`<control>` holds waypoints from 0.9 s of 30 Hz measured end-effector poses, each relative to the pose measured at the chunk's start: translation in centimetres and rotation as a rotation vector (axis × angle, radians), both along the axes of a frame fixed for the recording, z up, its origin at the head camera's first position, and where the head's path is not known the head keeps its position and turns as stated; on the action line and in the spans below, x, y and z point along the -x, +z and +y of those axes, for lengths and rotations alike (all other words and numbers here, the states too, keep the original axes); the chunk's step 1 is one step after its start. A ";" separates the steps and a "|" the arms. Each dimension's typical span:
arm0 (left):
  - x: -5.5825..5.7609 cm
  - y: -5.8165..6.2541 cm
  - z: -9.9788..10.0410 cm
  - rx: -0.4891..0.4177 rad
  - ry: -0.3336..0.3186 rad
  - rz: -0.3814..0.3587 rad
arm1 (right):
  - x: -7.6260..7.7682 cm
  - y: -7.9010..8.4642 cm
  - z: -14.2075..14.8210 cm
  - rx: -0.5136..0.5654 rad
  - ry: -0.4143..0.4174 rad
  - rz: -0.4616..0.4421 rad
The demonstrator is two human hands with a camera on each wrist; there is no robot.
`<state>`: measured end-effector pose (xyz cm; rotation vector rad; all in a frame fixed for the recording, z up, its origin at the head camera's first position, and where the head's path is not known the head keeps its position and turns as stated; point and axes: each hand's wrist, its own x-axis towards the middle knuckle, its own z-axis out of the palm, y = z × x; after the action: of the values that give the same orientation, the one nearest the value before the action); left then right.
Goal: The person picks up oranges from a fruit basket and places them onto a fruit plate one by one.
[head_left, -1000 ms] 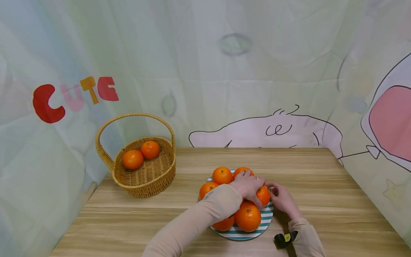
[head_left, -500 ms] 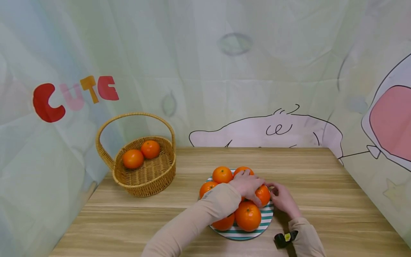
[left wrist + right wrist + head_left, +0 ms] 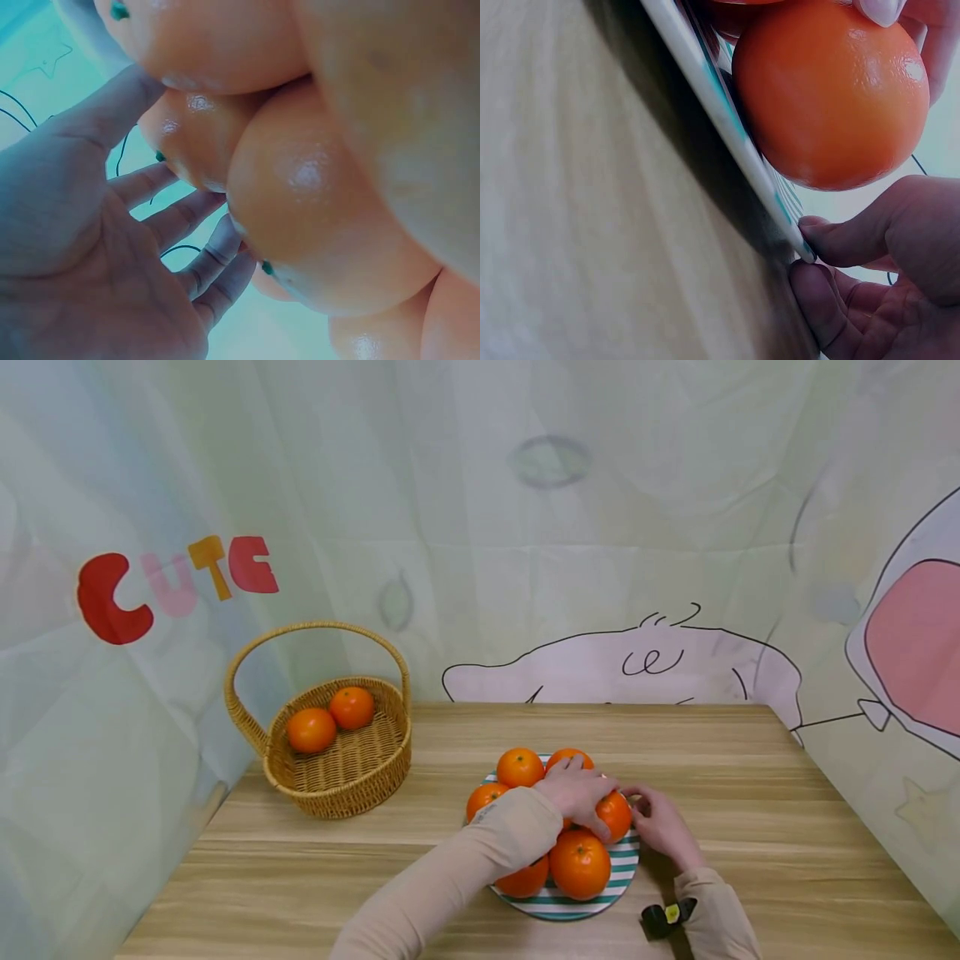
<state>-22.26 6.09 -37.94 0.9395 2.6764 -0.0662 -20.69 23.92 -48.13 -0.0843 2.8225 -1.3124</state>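
Note:
In the head view, several oranges sit on a round plate [image 3: 624,870] with green and white stripes. My left hand [image 3: 577,797] lies over the oranges at its right side. In the left wrist view, the extended fingers [image 3: 199,214] touch the sides of the oranges, and the thumb rests against the orange above. One orange [image 3: 617,820] shows between this hand and the plate's right edge. At that edge my right hand [image 3: 663,828] pinches the rim between thumb and fingers, as the right wrist view shows. The plate's edge there is raised off the table. My left sleeve hides some oranges.
A wicker basket [image 3: 337,802] with a tall arched handle stands at the table's back left, holding two oranges [image 3: 311,731]. The wooden table [image 3: 360,868] ends at a printed curtain [image 3: 480,527] behind. A black strapped device [image 3: 660,921] is on my right wrist.

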 end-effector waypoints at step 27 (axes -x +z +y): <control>3.9 1.0 -12.0 -0.852 0.128 -0.137 | -0.1 0.1 -0.1 -0.014 -0.006 0.001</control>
<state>-26.14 -5.88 -36.95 0.9136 2.6091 1.1919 -20.63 23.83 -47.99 -0.0757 2.8344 -1.2942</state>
